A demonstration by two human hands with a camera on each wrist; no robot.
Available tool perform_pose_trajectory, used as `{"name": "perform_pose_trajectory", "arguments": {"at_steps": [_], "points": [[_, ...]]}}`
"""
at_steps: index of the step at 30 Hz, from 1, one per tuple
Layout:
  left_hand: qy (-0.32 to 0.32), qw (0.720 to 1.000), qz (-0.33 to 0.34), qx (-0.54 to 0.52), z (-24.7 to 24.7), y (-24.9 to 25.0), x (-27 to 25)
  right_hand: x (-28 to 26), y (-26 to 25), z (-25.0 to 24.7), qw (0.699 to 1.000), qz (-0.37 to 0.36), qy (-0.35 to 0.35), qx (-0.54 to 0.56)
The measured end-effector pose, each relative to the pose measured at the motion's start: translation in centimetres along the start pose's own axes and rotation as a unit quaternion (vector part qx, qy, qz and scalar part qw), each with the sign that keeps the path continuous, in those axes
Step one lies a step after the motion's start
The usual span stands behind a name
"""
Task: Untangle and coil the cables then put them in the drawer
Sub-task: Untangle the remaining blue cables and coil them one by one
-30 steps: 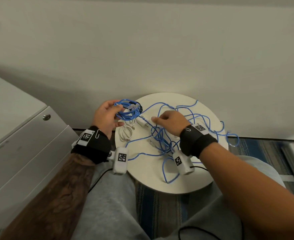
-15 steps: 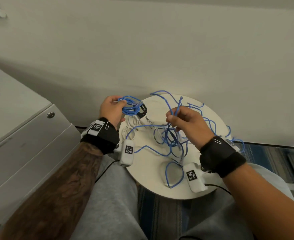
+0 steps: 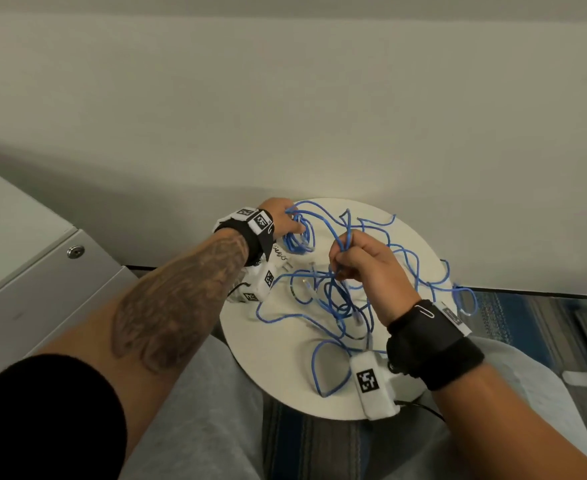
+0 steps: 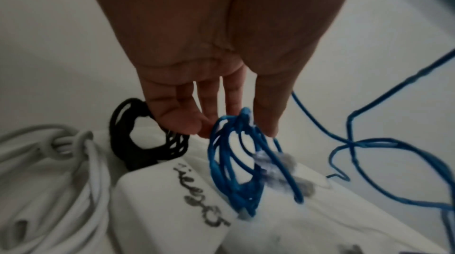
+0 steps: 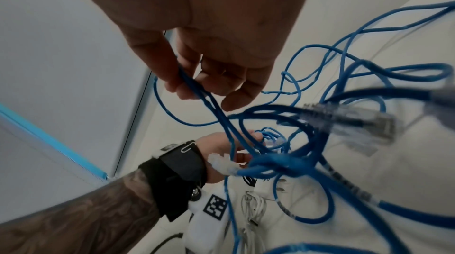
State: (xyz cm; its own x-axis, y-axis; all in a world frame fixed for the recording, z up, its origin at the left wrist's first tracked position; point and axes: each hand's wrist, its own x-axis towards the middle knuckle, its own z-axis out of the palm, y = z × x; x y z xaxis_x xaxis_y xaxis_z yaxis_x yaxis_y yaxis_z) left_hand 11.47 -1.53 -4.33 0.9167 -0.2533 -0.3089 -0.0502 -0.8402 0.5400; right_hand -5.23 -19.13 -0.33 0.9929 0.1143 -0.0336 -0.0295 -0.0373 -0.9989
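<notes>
Cables lie spread over the round white table (image 3: 261, 358) before us: a tangle of loose blue cable (image 3: 340, 306) covers its middle and right side, with one loop hanging past the right rim. Our left hand (image 3: 281, 220), at the far left of the table, pinches a small coil of blue cable (image 4: 236, 161) between thumb and fingertips, and the coil hangs down from them just above a white power adapter (image 4: 172, 199) with dark handwriting on it. Our right hand (image 3: 371, 268), near the middle of the table, has thumb and fingers closed on a doubled strand of the loose blue cable and holds it raised above the tangle; strands run down from the grip to the tabletop. Clear plastic plugs (image 5: 349, 120) show at several cable ends. Left of the adapter rests a bundled white cable (image 4: 56, 170), and beyond it a small black coiled cable (image 4: 138, 141). At the far left stands a grey cabinet (image 3: 43, 271) with a round lock (image 3: 75, 251).
</notes>
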Motion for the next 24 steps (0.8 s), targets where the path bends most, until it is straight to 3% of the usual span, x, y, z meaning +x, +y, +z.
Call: {"name": "perform_pose_trajectory", "arguments": {"at_steps": [6,10,12,16,18,21,24], "points": [[0.097,0.992,0.079,0.033,0.3,0.5,-3.7,-0.2,-0.1,-0.4,0.998,0.009,0.013,0.055],[0.023,0.999,0.036,-0.003,1.6,0.4,-6.9,-0.3,-0.1,-0.8,0.997,0.016,0.031,0.066],[0.003,0.994,-0.01,-0.113,2.1,0.2,-8.4,-0.3,0.0,-1.0,0.997,0.012,0.043,0.068],[-0.113,0.918,-0.083,-0.37,1.7,0.5,-12.4,-0.5,0.1,-1.2,0.995,0.005,0.075,0.058],[-0.175,0.887,-0.061,-0.424,1.4,0.1,-14.0,-0.4,0.4,-1.2,0.995,0.012,0.089,0.052],[-0.145,0.863,-0.006,-0.484,1.0,-0.9,-15.3,-0.1,1.3,-1.2,0.995,0.032,0.086,0.025],[-0.096,0.856,-0.017,-0.507,0.7,-1.8,-15.4,-0.1,2.9,-1.0,0.994,0.072,0.076,-0.035]]}}
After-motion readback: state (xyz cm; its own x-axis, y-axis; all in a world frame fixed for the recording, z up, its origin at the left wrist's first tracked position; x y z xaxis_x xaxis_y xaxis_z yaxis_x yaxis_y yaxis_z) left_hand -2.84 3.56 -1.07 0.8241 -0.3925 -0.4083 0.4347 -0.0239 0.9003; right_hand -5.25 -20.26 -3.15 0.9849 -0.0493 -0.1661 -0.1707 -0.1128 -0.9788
